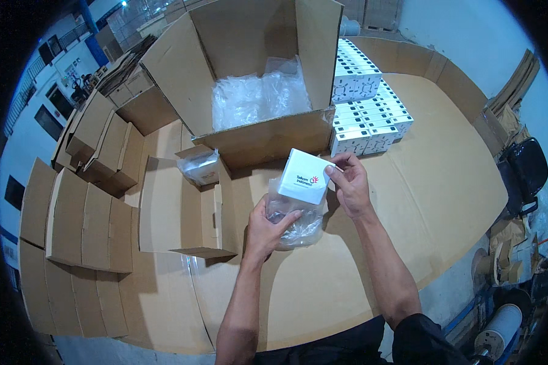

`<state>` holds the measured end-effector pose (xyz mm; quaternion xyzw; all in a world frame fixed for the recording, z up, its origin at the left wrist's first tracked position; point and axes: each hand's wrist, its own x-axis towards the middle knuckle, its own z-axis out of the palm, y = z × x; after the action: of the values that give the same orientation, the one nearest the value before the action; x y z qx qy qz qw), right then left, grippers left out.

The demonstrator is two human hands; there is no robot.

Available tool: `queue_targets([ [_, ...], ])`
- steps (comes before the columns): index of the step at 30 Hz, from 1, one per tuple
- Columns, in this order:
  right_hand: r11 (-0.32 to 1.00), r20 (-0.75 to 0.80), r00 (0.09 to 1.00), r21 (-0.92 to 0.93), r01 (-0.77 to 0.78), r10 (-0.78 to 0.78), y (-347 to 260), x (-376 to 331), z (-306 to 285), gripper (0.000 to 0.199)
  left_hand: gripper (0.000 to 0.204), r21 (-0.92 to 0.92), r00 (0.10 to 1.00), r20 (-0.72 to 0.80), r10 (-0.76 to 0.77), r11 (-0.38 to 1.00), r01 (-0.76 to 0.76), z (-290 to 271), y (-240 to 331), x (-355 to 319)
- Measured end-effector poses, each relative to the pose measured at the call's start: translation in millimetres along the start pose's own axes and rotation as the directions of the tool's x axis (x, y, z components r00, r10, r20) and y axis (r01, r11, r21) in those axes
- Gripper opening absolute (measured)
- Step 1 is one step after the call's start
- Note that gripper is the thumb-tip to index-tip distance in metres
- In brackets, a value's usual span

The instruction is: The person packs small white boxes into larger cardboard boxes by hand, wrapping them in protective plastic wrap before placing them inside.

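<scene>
My right hand [352, 190] pinches the right corner of a small white box [302, 169] between thumb and fingers. Below it, my left hand [265, 232] grips a clear bubble-wrap bag [304, 230] with the thumb across its front. The lower end of the box overlaps the mouth of the bag; how deep it sits inside I cannot tell. To the left stands an open small carton [164, 213], and a plastic-wrapped item [201, 168] rests in its far end.
A large open carton [268, 141] behind my hands holds a pile of clear plastic bags [256, 94]. White boxes [371, 125] are stacked to its right. Several brown cartons [85, 222] line the left side. A cardboard rim [441, 72] borders the table's far right.
</scene>
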<state>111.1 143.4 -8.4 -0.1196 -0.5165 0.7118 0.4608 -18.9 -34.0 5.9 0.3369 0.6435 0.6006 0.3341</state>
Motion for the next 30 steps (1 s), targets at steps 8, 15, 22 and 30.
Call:
queue_targets([
  [8, 0.997, -0.007, 0.999, -0.063, -0.043, 0.043, 7.3, -0.8, 1.9, 0.018, 0.050, -0.050, 1.000, 0.023, -0.018, 0.999, 0.020, -1.9, -0.2, 1.5],
  [15, 0.977, 0.010, 0.994, -0.183, -0.106, 0.109, 4.3, -2.9, 5.7, 0.018, 0.034, -0.166, 0.997, -0.070, -0.041, 0.986, 0.029, 0.0, -9.1, 7.9],
  [22, 0.966, 0.146, 0.982, -0.246, -0.083, 0.122, -7.9, -5.2, 14.4, 0.051, 0.035, -0.217, 0.979, -0.196, -0.061, 0.976, 0.017, 8.1, -13.0, 16.0],
  [30, 0.933, 0.167, 0.940, -0.263, -0.247, 0.296, -18.0, -8.5, 21.3, 0.072, 0.039, -0.217, 0.982, -0.177, -0.061, 0.976, 0.021, 2.7, -21.9, 19.2],
])
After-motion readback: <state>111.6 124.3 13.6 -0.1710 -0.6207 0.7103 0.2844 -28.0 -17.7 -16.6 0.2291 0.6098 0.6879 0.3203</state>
